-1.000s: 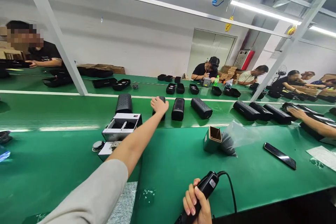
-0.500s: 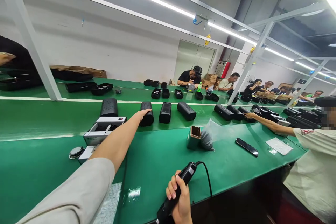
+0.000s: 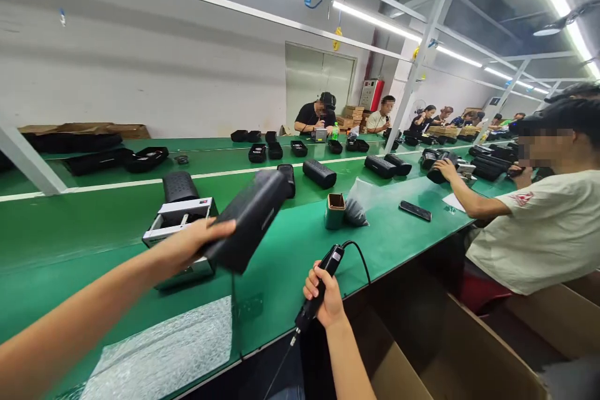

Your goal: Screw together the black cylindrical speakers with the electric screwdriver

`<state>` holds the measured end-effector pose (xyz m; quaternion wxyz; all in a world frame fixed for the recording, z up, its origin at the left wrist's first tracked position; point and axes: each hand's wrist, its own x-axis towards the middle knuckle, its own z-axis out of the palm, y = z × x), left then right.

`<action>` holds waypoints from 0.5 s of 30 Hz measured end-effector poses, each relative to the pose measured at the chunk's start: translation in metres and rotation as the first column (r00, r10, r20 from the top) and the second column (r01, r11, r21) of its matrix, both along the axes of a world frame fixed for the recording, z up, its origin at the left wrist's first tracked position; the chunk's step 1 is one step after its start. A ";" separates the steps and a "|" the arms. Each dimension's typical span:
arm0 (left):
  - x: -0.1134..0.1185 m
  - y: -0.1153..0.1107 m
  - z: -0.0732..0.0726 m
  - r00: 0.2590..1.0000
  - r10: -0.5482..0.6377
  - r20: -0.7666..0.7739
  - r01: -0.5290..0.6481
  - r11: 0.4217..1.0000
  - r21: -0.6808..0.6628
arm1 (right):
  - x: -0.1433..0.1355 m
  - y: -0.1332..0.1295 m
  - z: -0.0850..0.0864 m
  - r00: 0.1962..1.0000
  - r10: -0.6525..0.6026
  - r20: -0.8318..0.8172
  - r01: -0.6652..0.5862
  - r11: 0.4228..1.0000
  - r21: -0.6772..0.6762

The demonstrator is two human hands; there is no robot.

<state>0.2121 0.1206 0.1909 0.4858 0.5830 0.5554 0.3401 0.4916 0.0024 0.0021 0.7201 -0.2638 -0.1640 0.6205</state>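
My left hand (image 3: 213,237) is closed on one end of a long black housing (image 3: 255,215), which looks like a speaker shell. The housing is tilted in the air above the bench, slightly blurred. My right hand (image 3: 328,297) wraps around a black electric screwdriver (image 3: 334,259), its bit pointing down in front of the bench edge and its cable curving off the top. Behind my left hand stands a white-grey screw feeder (image 3: 157,234), partly covered. Another black housing (image 3: 179,186) lies just beyond the feeder.
Further black housings (image 3: 319,174) line the green belt. A green square tin (image 3: 335,212), a bag of dark small parts (image 3: 357,206) and a phone (image 3: 415,210) lie on the bench. Bubble wrap (image 3: 164,353) covers the near left. A co-worker (image 3: 539,225) sits at right; cardboard boxes (image 3: 487,350) stand below.
My left hand has lifted the black housing off the belt and brought it nearer. My right hand still holds the screwdriver. The view has turned right; the co-worker's hand now holds a housing nearer them.
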 end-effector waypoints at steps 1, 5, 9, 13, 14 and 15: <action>-0.017 -0.025 -0.018 0.991 -0.133 0.011 0.133 0.990 -0.037 | 0.000 -0.001 0.000 1.000 0.003 -0.002 -0.003 1.000 0.005; -0.072 -0.102 -0.085 0.990 -0.139 0.003 0.139 0.990 -0.003 | 0.001 -0.002 -0.003 1.000 0.008 -0.004 -0.008 1.000 0.013; -0.113 -0.125 -0.101 0.954 -0.239 -0.180 0.240 0.971 -0.015 | 0.000 -0.005 -0.002 1.000 0.002 0.004 -0.002 1.000 -0.003; -0.146 -0.129 -0.078 0.837 -0.154 -0.525 0.281 0.944 0.171 | 0.000 -0.010 0.005 1.000 -0.018 0.013 0.018 0.999 -0.044; -0.151 -0.130 -0.073 0.787 -0.104 -0.608 0.301 0.925 0.231 | 0.001 -0.011 0.007 1.000 -0.021 0.015 0.021 0.998 -0.060; -0.154 -0.130 -0.069 0.731 -0.060 -0.680 0.339 0.896 0.286 | 0.002 -0.013 0.008 1.000 -0.022 0.017 0.023 0.997 -0.076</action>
